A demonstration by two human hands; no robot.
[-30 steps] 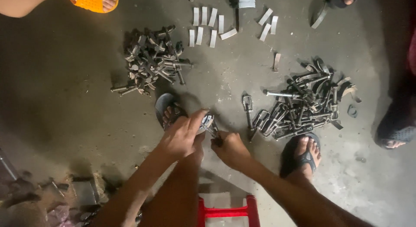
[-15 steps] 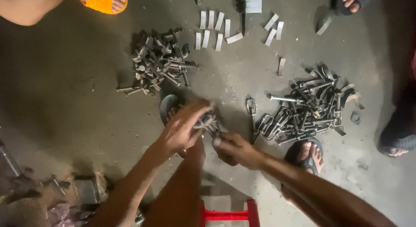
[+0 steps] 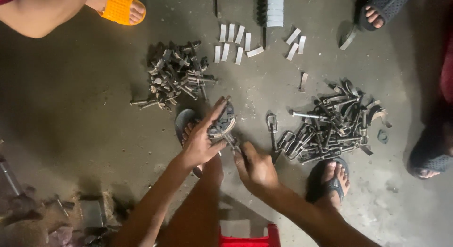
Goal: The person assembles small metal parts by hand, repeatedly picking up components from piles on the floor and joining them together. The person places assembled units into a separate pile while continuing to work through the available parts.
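Grey concrete floor [image 3: 85, 115], stained and dusty, fills the head view. Near the middle, the left hand [image 3: 202, 142] has its grip closed over a dark metal clamp piece [image 3: 222, 125], fingers spread across its top. The right hand [image 3: 255, 167] sits just right of it, grip pinched on a thin bolt [image 3: 234, 145] that runs into the clamp's near side. A dark sandal [image 3: 185, 125] lies under the left hand. Far left of the hands is a pile of bolts [image 3: 175, 76]; to the right, well apart, a heap of clamp parts [image 3: 330, 129]. Flat metal strips [image 3: 233, 41] lie in rows at the far side, an orange sandal [image 3: 120, 7] at far left.
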